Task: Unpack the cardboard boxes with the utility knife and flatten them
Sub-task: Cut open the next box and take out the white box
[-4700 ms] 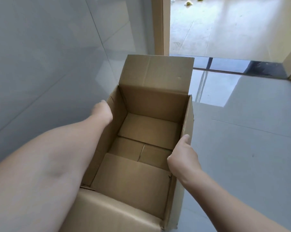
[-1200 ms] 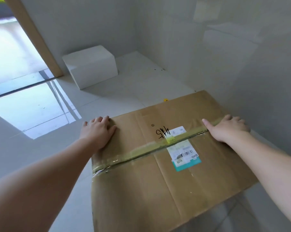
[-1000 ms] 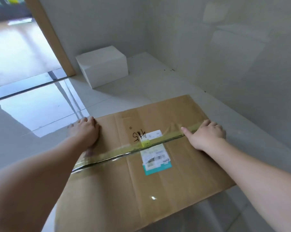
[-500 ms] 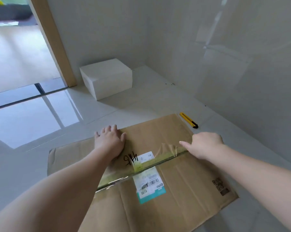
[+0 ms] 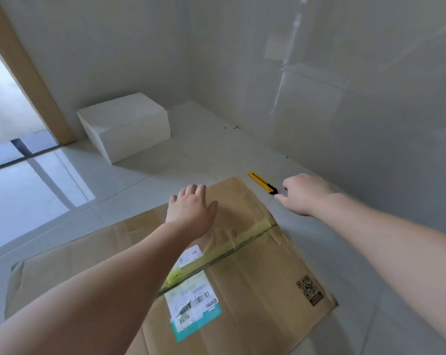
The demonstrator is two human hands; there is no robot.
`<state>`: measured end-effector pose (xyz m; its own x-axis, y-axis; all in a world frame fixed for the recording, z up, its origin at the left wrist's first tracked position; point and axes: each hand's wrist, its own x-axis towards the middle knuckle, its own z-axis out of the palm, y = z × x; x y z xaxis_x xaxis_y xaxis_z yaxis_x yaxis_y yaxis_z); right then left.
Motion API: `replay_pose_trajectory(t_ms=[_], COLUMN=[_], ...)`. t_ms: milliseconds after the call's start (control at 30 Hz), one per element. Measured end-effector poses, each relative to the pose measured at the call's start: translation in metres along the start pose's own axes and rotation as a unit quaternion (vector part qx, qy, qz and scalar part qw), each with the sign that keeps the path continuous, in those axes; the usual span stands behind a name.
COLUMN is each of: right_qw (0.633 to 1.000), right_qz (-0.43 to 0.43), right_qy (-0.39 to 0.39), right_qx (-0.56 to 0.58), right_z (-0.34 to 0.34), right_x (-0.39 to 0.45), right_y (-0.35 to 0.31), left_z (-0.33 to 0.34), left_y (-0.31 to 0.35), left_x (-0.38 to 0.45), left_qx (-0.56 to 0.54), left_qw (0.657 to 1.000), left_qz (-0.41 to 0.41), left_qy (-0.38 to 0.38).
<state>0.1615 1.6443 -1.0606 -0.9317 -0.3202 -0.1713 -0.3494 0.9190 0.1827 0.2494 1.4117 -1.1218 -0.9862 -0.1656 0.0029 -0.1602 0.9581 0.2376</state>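
While the flattened cardboard box (image 5: 242, 265) lies on the floor (image 5: 191, 155) beneath my left hand (image 5: 191, 211), that hand rests palm down on its far portion, fingers straight and spread, gripping nothing. A strip of yellowish tape (image 5: 232, 244) crosses the box just nearer to me than this hand, with a white and teal shipping label (image 5: 193, 308) nearer still. My right hand (image 5: 303, 194) is off the box's right edge, above the floor, fingers loosely extended and holding nothing. The yellow utility knife (image 5: 262, 182) lies on the floor just beyond and left of my right hand; contact cannot be confirmed. A white box (image 5: 125, 126) stands well beyond my left hand, against the wall (image 5: 319, 73).
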Motion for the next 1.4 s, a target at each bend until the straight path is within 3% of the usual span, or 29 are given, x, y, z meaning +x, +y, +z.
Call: replay_pose_trajectory(t_ms=[233, 567, 733, 1167, 1233, 1267, 1400], right_qw=[0.997, 0.98, 0.97, 0.958, 0.932, 0.902, 0.711], right_qz=[-0.04, -0.087, -0.101, -0.006, -0.011, -0.006, -0.007], right_qy=[0.001, -0.095, -0.116, -0.116, -0.127, -0.135, -0.211], right_qx=[0.064, 0.152, 0.187, 0.263, 0.34, 0.411, 0.671], right_z=[0.041, 0.128, 0.174, 0.197, 0.193, 0.188, 0.142], right_x=[0.08, 0.211, 0.246, 0.245, 0.235, 0.229, 0.185], right_y=[0.069, 0.1, 0.073, 0.054, 0.055, 0.055, 0.065], left_z=[0.035, 0.075, 0.075, 0.078, 0.077, 0.076, 0.07], left_y=[0.063, 0.107, 0.107, 0.106, 0.107, 0.106, 0.108], left_x=[0.043, 0.115, 0.115, 0.12, 0.119, 0.117, 0.112], left_qx=[0.016, 0.032, 0.034, 0.03, 0.029, 0.027, 0.01], left_qw=[0.999, 0.967, 0.964, 0.966, 0.966, 0.966, 0.971], left_qz=[-0.047, -0.25, -0.259, -0.253, -0.254, -0.254, -0.236], left_qy=[-0.004, 0.017, 0.041, 0.041, 0.035, 0.033, 0.016])
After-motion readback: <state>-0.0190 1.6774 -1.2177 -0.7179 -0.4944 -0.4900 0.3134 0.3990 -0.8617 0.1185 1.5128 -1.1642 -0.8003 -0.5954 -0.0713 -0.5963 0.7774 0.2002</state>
